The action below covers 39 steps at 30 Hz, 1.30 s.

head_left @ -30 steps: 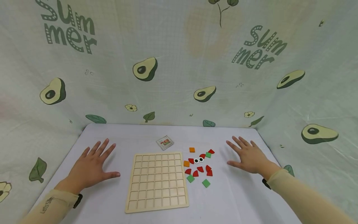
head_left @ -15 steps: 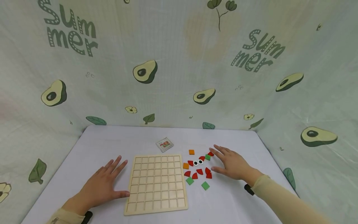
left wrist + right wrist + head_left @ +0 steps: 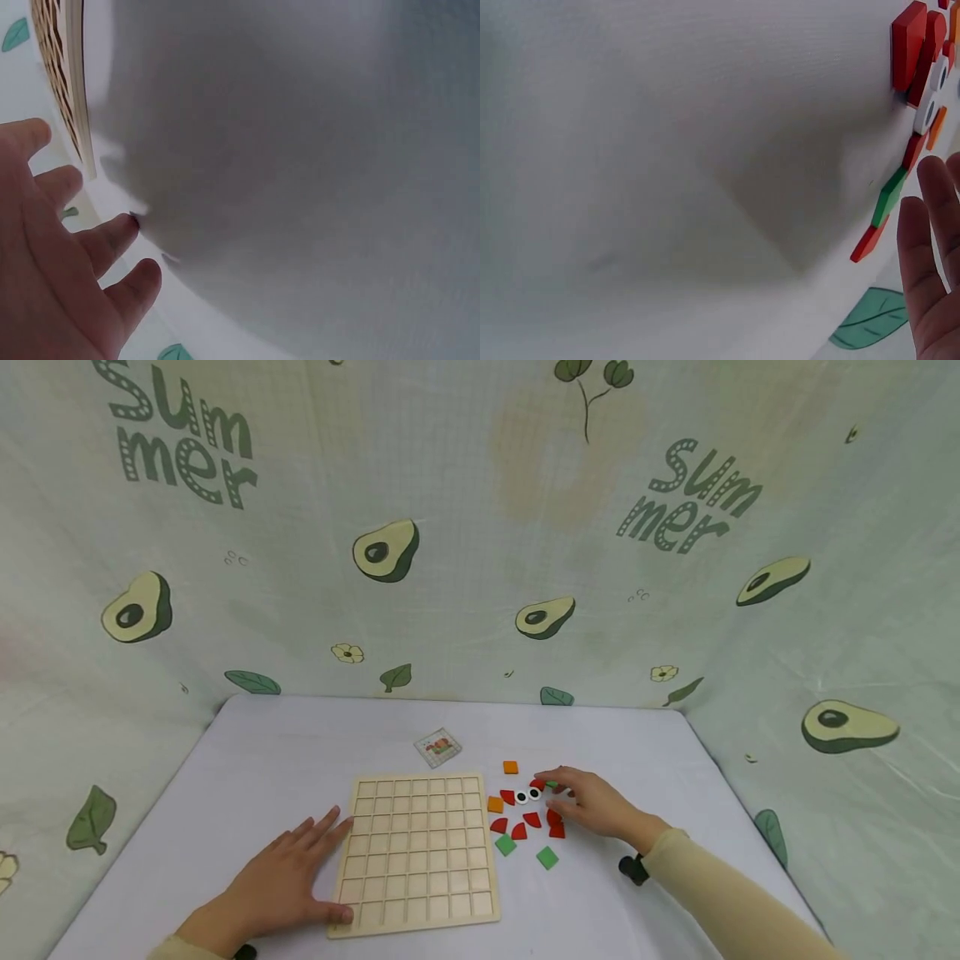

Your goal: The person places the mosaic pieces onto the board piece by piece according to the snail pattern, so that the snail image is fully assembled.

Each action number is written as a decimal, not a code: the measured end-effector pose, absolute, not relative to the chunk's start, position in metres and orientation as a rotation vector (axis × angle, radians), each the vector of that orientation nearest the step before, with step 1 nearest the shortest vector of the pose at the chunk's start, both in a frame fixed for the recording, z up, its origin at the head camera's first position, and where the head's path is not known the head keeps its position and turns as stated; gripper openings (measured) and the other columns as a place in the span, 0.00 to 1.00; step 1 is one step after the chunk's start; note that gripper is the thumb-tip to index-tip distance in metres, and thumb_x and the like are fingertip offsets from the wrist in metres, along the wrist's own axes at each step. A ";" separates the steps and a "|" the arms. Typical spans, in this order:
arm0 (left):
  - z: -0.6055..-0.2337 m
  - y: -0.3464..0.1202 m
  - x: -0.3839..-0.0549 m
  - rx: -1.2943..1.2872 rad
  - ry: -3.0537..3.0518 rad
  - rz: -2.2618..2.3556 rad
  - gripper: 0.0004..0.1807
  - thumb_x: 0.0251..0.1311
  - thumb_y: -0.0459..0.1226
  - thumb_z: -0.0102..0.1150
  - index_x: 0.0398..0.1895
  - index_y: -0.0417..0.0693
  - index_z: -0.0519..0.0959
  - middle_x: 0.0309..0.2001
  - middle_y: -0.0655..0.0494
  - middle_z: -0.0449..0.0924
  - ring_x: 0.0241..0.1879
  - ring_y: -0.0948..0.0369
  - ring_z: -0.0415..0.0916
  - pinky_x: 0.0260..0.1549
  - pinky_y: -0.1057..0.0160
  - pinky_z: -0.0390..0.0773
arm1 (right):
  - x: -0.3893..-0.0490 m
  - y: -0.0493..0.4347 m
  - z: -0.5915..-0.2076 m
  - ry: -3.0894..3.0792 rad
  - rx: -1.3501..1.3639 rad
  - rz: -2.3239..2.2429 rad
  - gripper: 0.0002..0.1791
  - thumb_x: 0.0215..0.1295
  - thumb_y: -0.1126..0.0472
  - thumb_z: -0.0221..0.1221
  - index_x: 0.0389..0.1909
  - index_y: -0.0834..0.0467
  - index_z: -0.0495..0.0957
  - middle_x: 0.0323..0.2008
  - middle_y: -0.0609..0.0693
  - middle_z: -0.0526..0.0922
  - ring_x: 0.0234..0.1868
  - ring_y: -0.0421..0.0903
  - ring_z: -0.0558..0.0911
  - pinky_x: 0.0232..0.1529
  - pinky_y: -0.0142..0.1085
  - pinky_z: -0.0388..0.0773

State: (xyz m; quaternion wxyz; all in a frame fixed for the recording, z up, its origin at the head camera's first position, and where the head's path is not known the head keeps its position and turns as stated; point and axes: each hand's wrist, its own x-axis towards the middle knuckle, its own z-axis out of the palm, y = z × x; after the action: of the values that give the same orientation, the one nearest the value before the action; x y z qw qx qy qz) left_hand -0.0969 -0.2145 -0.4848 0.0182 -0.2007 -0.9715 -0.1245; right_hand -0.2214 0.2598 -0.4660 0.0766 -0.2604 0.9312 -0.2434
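Observation:
My left hand (image 3: 277, 881) is at the left side of a wooden grid board (image 3: 420, 852), fingertips by its edge and thumb over the near left corner. In the left wrist view, the fingers of the left hand (image 3: 67, 247) are spread and relaxed, with the board's edge (image 3: 76, 82) beyond them. My right hand (image 3: 596, 806) hovers low over small flat pieces, its thumb and index finger apart around a white eye piece (image 3: 534, 793). Red quarter-round pieces (image 3: 519, 832) and a green square (image 3: 547, 858) lie nearby. The right wrist view shows extended fingers (image 3: 922, 247) beside a green piece (image 3: 889, 196).
A small picture card (image 3: 438, 747) lies behind the board. Two orange squares (image 3: 496, 804) sit by the board's right edge. A printed cloth (image 3: 465, 635) hangs around the white table (image 3: 600, 902) at the back and sides.
My left hand has moved right and nearer, from the bare table to the board's left edge. The right hand has moved left over the pieces, its fingers bending from a wide spread.

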 end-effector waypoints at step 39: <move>-0.491 -0.216 -0.096 -0.708 -3.096 -0.460 0.70 0.25 0.81 0.59 0.72 0.46 0.68 0.73 0.51 0.63 0.69 0.35 0.58 0.60 0.34 0.65 | -0.245 0.248 -0.484 2.789 -0.756 -0.692 0.14 0.62 0.60 0.69 0.49 0.49 0.86 0.43 0.42 0.78 0.42 0.40 0.75 0.43 0.32 0.80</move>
State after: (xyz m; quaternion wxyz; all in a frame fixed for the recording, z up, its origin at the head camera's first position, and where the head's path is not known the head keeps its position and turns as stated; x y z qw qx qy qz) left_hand -0.0963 -0.2164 -0.4909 -0.0339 -0.2204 -0.9643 -0.1431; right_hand -0.2445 0.2476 -0.4843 0.0852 -0.2536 0.9352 -0.2320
